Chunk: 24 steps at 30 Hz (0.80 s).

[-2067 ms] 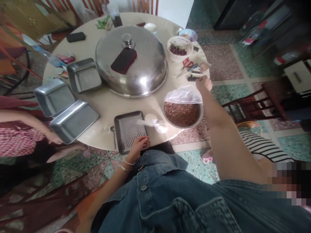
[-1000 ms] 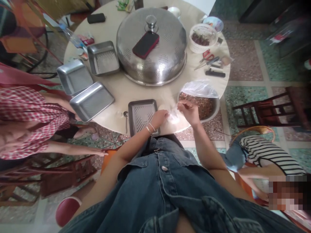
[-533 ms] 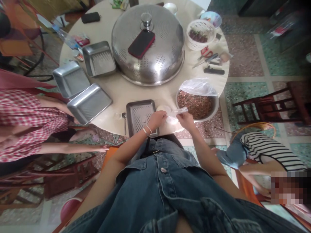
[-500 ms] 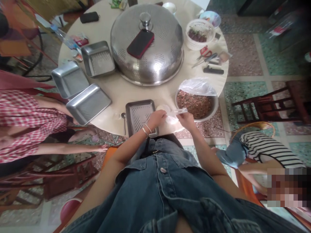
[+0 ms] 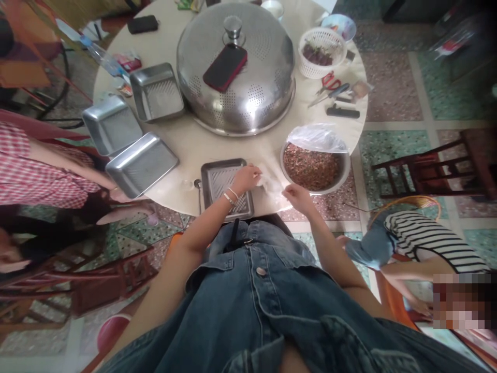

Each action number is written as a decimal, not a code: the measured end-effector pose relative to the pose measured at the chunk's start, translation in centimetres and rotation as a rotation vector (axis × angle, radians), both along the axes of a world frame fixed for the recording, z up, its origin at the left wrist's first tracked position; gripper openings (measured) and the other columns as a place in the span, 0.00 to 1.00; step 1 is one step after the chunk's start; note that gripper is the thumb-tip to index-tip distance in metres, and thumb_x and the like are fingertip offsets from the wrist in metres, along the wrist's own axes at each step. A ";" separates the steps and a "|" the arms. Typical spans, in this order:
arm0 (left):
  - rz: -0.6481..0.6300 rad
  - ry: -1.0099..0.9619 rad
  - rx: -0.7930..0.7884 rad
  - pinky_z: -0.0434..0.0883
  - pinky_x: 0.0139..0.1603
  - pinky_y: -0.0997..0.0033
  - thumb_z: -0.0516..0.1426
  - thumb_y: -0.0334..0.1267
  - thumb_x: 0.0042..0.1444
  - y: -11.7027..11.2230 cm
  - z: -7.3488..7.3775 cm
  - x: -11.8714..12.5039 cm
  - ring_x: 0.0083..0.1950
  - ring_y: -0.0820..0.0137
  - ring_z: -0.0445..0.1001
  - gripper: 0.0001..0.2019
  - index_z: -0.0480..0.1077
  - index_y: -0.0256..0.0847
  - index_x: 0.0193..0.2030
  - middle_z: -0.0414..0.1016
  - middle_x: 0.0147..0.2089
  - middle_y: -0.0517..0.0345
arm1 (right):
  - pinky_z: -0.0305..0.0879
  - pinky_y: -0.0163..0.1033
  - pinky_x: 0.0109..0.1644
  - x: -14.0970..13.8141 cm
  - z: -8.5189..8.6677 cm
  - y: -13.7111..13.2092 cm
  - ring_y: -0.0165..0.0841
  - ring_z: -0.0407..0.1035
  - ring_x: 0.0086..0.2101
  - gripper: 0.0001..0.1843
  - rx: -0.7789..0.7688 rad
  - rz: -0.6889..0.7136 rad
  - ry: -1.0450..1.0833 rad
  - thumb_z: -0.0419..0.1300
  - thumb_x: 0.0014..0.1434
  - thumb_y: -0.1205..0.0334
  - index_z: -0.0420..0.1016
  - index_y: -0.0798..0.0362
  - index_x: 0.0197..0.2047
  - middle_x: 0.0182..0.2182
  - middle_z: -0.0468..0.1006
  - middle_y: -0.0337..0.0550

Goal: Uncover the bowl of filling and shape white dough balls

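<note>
Head view, looking down at the counter point(image 5: 217, 147) edge. Left hand point(image 5: 246, 177) and right hand point(image 5: 298, 196) both pinch a thin clear plastic bag point(image 5: 269, 178), which lies crumpled on the counter between them. Left fingers closed on its near-left end; right fingers closed on the end nearest the body. What the bag holds is too blurred to tell.

Just under the left wrist: a ridged steel tray point(image 5: 225, 186). A spoon point(image 5: 199, 192) lies left of that tray. Just beyond the right hand: a steel bowl point(image 5: 315, 168) of reddish-brown mince, clear film bunched at its far rim.

Farther out from both hands: a big perforated dome cover point(image 5: 236, 70) with a red phone point(image 5: 225, 67) resting on it. Beyond the bowl: scissors point(image 5: 329, 82) and a white basket point(image 5: 321, 52).

Handling, by judgement: bag is light, limp and slippery, tears easily. Best pinched at the edges or mouth, one hand each side, and lifted gently.
</note>
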<state>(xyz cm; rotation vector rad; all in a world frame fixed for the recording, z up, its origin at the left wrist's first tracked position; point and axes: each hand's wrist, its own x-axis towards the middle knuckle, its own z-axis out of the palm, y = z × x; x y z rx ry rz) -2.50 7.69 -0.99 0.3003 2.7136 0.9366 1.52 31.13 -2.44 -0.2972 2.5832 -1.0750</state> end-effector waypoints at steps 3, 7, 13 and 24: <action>-0.069 0.024 0.075 0.72 0.52 0.55 0.56 0.43 0.61 0.7 0.5 0.3 0.51 0.65 0.72 0.14 0.69 0.37 0.50 0.71 0.53 0.50 | 0.72 0.38 0.41 0.5 0.3 -0.2 0.29 0.70 0.36 0.17 -0.006 -0.025 0.029 0.56 0.65 0.52 0.69 0.57 0.48 0.40 0.73 0.43; -0.065 0.058 0.172 0.73 0.50 0.57 0.56 0.43 0.61 1.6 1.1 0.0 0.49 0.66 0.73 0.14 0.70 0.36 0.48 0.73 0.50 0.51 | 0.72 0.40 0.43 0.4 0.1 -2.6 0.29 0.70 0.38 0.17 -0.040 -0.007 0.094 0.56 0.65 0.52 0.69 0.56 0.49 0.42 0.73 0.44; 0.278 0.157 0.237 0.75 0.45 0.61 0.55 0.44 0.62 -0.4 2.0 -1.8 0.44 0.68 0.74 0.16 0.68 0.35 0.52 0.72 0.48 0.52 | 0.71 0.41 0.46 0.8 1.0 -2.2 0.30 0.70 0.40 0.16 -0.089 -0.023 0.236 0.55 0.65 0.52 0.71 0.56 0.45 0.42 0.73 0.44; -0.294 0.251 0.224 0.68 0.57 0.52 0.55 0.43 0.62 1.6 3.3 4.4 0.53 0.65 0.72 0.13 0.71 0.37 0.47 0.73 0.50 0.51 | 0.69 0.46 0.53 2.0 2.4 0.2 0.33 0.69 0.46 0.17 -0.189 0.256 0.336 0.54 0.65 0.50 0.72 0.54 0.46 0.45 0.74 0.46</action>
